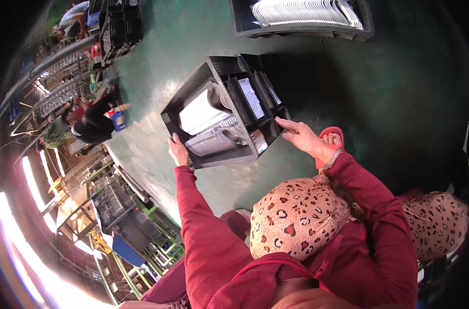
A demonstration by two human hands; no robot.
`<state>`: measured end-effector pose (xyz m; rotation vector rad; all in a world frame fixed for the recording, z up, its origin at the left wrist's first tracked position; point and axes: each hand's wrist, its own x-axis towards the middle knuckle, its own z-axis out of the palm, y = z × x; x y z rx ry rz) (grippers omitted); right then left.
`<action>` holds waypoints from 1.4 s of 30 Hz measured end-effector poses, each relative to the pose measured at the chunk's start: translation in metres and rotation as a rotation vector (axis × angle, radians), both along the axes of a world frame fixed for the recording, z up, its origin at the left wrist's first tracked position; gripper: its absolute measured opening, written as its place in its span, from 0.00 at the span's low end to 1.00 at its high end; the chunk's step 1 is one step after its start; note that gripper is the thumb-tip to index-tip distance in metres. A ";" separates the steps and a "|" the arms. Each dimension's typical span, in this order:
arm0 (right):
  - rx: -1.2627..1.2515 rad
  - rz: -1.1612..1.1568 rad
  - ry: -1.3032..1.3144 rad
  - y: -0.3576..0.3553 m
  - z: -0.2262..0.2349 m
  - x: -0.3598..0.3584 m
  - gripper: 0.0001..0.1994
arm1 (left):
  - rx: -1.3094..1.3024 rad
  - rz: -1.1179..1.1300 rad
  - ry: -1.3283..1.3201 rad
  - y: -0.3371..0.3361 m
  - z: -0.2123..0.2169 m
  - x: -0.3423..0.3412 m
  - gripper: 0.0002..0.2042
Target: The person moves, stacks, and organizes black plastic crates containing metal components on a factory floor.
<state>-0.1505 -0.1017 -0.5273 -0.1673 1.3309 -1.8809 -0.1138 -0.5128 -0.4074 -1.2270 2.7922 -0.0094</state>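
Hands on opposite sides of black crates

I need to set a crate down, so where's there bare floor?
Shadowed green floor lies bare right of the near crate, between the far crate and the red sandal. Another patch lies left of the near crate, before the seated co-worker. The far left is crowded with racks and machinery.

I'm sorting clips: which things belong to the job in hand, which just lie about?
In hand: black crate between left hand and right hand; pale parts inside.
Apparently just about: second crate, top; blue panel, lower left.
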 end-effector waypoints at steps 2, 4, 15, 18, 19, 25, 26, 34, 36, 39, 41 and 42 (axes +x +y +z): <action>-0.115 -0.053 -0.113 0.000 0.013 0.006 0.28 | -0.007 -0.016 0.069 0.006 0.005 -0.006 0.33; -0.265 -0.112 -0.223 -0.004 0.020 0.006 0.35 | 0.000 -0.033 0.159 -0.008 -0.009 0.001 0.33; -0.026 0.239 0.191 -0.012 -0.005 0.012 0.28 | -0.232 0.226 -0.196 -0.052 0.012 -0.039 0.36; 0.323 -0.508 0.271 0.046 0.019 -0.048 0.11 | -0.131 -0.572 0.509 0.067 0.083 -0.135 0.29; 0.450 -0.787 0.336 0.084 0.025 -0.081 0.13 | 0.103 -0.690 0.506 0.117 0.093 -0.165 0.26; 0.440 -0.986 0.122 0.173 -0.056 -0.216 0.31 | 0.720 -0.574 -0.026 0.238 -0.029 -0.369 0.27; 0.464 -1.110 0.149 0.152 -0.048 -0.216 0.31 | 0.521 -0.974 -0.011 0.193 -0.071 -0.382 0.29; 0.505 -1.328 0.093 0.112 -0.022 -0.123 0.25 | 0.803 -0.594 0.369 0.257 -0.119 -0.378 0.30; 0.415 -1.383 -0.073 0.109 -0.009 -0.098 0.27 | 0.769 -0.623 0.284 0.286 -0.112 -0.358 0.30; 0.463 -1.403 -0.067 0.124 0.007 -0.070 0.29 | 0.636 -0.664 0.204 0.302 -0.111 -0.338 0.33; 0.435 -1.380 -0.112 0.135 0.026 -0.054 0.30 | 0.603 -0.695 0.229 0.317 -0.111 -0.327 0.33; 0.423 -1.365 -0.133 0.138 0.033 -0.046 0.31 | 0.585 -0.700 0.191 0.317 -0.112 -0.323 0.33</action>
